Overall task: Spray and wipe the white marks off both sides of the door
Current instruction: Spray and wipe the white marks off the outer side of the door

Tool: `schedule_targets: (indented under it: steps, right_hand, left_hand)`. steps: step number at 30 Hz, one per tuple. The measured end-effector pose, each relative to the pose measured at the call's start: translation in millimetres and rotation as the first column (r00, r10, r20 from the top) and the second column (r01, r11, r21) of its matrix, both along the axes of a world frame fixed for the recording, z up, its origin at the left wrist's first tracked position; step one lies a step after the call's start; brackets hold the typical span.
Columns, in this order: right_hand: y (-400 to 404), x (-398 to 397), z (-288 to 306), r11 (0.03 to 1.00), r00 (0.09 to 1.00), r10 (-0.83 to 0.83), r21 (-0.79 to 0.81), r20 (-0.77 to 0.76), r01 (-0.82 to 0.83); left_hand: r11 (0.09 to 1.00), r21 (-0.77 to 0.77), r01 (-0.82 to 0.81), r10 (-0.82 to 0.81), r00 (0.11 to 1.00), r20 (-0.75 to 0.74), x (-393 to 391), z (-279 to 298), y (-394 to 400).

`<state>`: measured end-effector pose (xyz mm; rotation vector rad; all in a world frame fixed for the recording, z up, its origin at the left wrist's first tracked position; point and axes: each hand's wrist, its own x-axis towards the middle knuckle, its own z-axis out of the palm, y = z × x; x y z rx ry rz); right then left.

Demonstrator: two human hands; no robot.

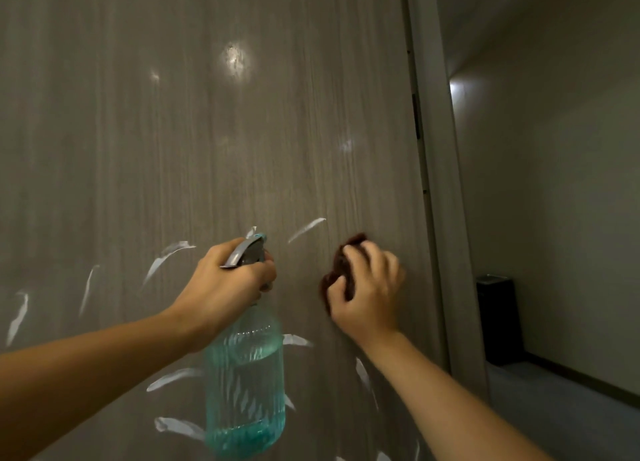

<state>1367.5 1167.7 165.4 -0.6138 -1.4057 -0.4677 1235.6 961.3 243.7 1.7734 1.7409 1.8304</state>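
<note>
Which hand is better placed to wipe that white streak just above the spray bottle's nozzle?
Right. The right hand already grips the brown cloth against the door, just below the streak; the left hand holds the spray bottle.

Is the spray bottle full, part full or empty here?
Part full. The spray bottle, held upright by the left hand, shows teal liquid pooled at its base; a second line higher up leaves the exact level unclear.

Two bare forearms, left hand (225, 284) and right hand (367, 287). No sleeves in view, nothing worn on wrists or fingers. Short plain fingernails.
</note>
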Motion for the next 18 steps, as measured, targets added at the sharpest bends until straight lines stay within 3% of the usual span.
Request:
schedule_targets:
  steps: [3, 6, 12, 18]
  right_hand:
    - [-8, -10, -14, 0.99, 0.977, -0.021, 0.14, 0.214, -0.009]
    - [-2, 2, -4, 0.993, 0.966, 0.016, 0.108, 0.258, -0.045]
    - [5, 14, 50, 0.992, 0.991, 0.038, -0.112, -0.132, -0.053]
    - [5, 13, 66, 0.991, 0.992, -0.013, -0.132, -0.122, -0.004]
  left_hand:
    - [1.0, -0.005, 0.018, -0.018, 1.0, 0.008, 10, 0, -1]
    - [1.0, -0.012, 0.028, -0.028, 1.0, 0.003, 13, 0, -3]
    - [0.999, -0.027, 0.032, -0.032, 0.999, -0.02, 11, -2, -5]
    - [0.999, -0.035, 0.024, -0.026, 0.997, -0.073, 8, -5, 3]
